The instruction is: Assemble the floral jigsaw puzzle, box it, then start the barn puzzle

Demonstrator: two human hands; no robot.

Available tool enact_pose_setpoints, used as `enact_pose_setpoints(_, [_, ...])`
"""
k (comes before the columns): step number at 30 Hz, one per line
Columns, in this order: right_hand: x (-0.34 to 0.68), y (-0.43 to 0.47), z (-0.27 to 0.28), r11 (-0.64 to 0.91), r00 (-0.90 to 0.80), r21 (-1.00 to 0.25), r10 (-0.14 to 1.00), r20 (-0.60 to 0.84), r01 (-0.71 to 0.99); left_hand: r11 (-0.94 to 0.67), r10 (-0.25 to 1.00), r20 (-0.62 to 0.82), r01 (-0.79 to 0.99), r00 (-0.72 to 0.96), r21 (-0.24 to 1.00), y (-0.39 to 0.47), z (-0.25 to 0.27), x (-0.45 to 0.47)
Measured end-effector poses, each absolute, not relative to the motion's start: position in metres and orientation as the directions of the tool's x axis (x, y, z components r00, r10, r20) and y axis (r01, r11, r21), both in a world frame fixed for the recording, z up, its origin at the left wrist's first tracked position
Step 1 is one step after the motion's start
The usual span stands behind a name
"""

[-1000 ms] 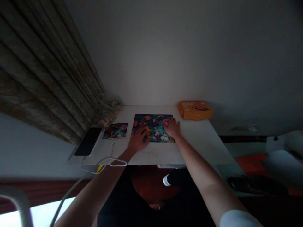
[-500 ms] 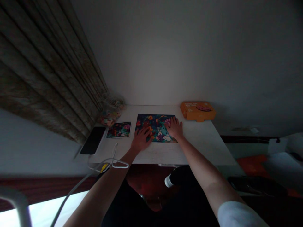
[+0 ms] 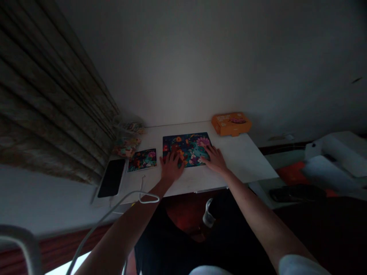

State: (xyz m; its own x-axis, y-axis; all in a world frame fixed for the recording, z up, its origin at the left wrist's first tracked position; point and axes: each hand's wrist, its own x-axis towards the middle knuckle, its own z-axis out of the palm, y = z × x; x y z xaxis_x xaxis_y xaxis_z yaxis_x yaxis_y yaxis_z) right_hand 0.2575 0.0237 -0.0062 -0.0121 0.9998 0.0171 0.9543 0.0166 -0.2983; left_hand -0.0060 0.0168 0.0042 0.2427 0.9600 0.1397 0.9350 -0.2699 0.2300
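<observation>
The left grip (image 3: 172,168) is wide, palm down, its fingers spread over the near left part of an illustrated animal picture (image 3: 191,147). The right grip (image 3: 215,159) is wide too, its fingers fanned at the right edge. The picture lies flat on the white surface (image 3: 241,160), between the 2 grips and extending beyond them. Just left of the left grip is a smaller picture card (image 3: 142,159); farther left, a dark-screened smartphone (image 3: 111,177). Beyond that card sits a plastic bag (image 3: 126,144), its contents too blurred to tell. An orange box (image 3: 231,124) stands beyond the right grip, toward its right.
</observation>
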Motion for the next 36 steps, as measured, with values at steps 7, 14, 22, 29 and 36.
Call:
enact_pose_setpoints(7, [0.244, -0.02, -0.004, -0.068, 0.082, -0.248, 0.996, 0.045, 0.966, -0.295, 0.954, 0.129, 0.93, 0.272, 0.219, 0.019, 0.008, -0.005])
enact_pose_setpoints(14, [0.244, -0.016, -0.001, -0.016, 0.052, -0.256, 0.989, 0.135, 0.966, -0.297, 0.954, 0.126, 0.923, 0.273, 0.244, 0.02, 0.006, -0.004])
enact_pose_setpoints(22, [0.244, -0.016, -0.003, -0.008, 0.047, -0.272, 0.989, 0.137, 0.962, -0.255, 0.965, 0.123, 0.933, 0.23, 0.254, 0.019, 0.009, 0.0])
enact_pose_setpoints(29, [0.245, -0.015, -0.007, 0.001, 0.046, -0.298, 0.988, 0.15, 0.955, -0.278, 0.958, 0.15, 0.925, 0.246, 0.258, 0.022, 0.006, -0.001])
enact_pose_setpoints(36, [0.244, -0.014, -0.006, -0.021, 0.06, -0.275, 0.989, 0.135, 0.961, -0.292, 0.953, 0.162, 0.919, 0.256, 0.264, 0.022, 0.003, -0.003])
